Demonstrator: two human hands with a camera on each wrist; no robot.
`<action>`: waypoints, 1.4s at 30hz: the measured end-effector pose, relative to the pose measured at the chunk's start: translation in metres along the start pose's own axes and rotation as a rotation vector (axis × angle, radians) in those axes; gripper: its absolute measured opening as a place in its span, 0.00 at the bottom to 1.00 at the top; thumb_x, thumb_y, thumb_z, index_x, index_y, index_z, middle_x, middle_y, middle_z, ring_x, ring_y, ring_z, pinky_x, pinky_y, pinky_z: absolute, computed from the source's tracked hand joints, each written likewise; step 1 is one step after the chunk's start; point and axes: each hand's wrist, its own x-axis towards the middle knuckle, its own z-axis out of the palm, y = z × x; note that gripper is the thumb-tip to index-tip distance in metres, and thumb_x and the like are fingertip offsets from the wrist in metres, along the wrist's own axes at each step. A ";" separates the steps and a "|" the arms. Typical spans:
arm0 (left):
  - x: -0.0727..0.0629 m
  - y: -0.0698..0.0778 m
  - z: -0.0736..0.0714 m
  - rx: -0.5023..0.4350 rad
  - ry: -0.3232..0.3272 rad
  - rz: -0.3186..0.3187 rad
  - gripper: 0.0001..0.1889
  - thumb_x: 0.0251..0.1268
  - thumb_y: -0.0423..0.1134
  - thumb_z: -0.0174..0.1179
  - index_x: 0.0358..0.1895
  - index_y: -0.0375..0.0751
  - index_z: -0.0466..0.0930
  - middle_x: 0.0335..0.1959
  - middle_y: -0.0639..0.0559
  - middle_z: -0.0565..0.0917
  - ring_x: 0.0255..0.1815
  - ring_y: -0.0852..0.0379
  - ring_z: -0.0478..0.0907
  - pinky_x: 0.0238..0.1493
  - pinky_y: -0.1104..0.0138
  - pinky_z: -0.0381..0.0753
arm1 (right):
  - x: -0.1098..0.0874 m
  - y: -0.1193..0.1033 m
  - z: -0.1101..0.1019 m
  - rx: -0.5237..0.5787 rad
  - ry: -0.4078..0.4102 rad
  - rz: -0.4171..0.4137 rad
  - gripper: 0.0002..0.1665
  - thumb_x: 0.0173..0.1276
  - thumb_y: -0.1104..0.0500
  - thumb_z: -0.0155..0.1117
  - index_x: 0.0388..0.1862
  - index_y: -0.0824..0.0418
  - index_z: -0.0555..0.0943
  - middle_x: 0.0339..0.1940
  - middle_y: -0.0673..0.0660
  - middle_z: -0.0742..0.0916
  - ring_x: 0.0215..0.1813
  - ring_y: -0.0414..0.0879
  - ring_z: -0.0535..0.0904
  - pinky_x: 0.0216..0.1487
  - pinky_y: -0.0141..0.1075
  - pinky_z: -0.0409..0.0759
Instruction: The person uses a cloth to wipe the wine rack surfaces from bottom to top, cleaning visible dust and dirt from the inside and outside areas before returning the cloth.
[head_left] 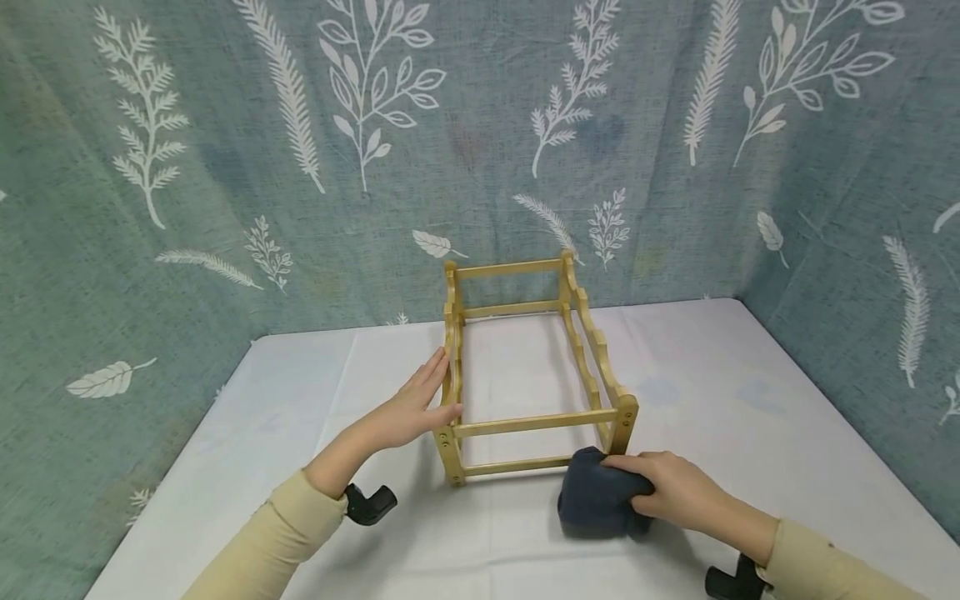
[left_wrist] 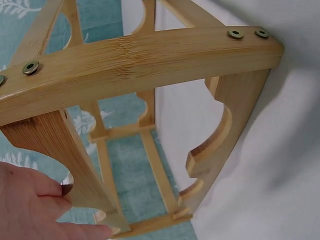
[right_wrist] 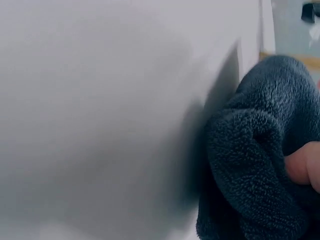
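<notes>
A light wooden rack (head_left: 534, 423) with scalloped side rails stands on the table, its long side running away from me. My left hand (head_left: 411, 412) holds the upper rail on the left side, with fingers along the outside and thumb over the top. In the left wrist view, the left hand (left_wrist: 30, 205) sits at a scallop of that rail (left_wrist: 75, 155). My right hand (head_left: 678, 492) grips a bunched dark blue plush cloth (head_left: 596, 496) at the rack's near right leg. Close up, the right thumb (right_wrist: 305, 165) presses into folds of the cloth (right_wrist: 250, 165).
White cloth covers the table (head_left: 300, 383). A blue-green curtain (head_left: 480, 167) with white leaf prints hangs behind and at both sides. Black wrist mounts (head_left: 369, 505) sit below both sleeves. Screw heads (left_wrist: 235, 34) show on the rack's near post.
</notes>
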 end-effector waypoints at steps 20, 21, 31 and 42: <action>-0.002 0.000 -0.001 0.010 0.009 0.007 0.46 0.65 0.61 0.45 0.72 0.38 0.31 0.74 0.46 0.32 0.73 0.45 0.33 0.68 0.45 0.44 | 0.028 -0.029 0.020 -0.083 0.038 -0.183 0.31 0.52 0.64 0.67 0.58 0.49 0.76 0.48 0.55 0.83 0.47 0.50 0.79 0.35 0.35 0.76; -0.002 0.001 -0.001 0.012 0.010 0.007 0.46 0.65 0.61 0.45 0.72 0.38 0.32 0.74 0.46 0.32 0.73 0.45 0.33 0.68 0.45 0.44 | 0.032 -0.033 0.023 -0.085 0.042 -0.201 0.31 0.52 0.64 0.67 0.57 0.49 0.76 0.47 0.55 0.83 0.47 0.49 0.80 0.35 0.35 0.76; -0.003 0.007 -0.004 0.033 0.007 -0.011 0.46 0.65 0.62 0.45 0.72 0.38 0.33 0.74 0.46 0.33 0.73 0.45 0.36 0.67 0.46 0.47 | 0.073 -0.074 0.047 -0.086 -0.007 -0.263 0.30 0.54 0.59 0.68 0.58 0.47 0.75 0.44 0.52 0.84 0.44 0.44 0.79 0.41 0.35 0.77; -0.003 0.007 -0.004 0.025 -0.003 -0.009 0.46 0.64 0.63 0.44 0.72 0.38 0.32 0.74 0.46 0.32 0.73 0.45 0.36 0.67 0.47 0.49 | 0.083 -0.086 0.056 -0.017 -0.050 -0.245 0.34 0.53 0.45 0.69 0.60 0.46 0.73 0.55 0.50 0.81 0.53 0.45 0.78 0.50 0.39 0.76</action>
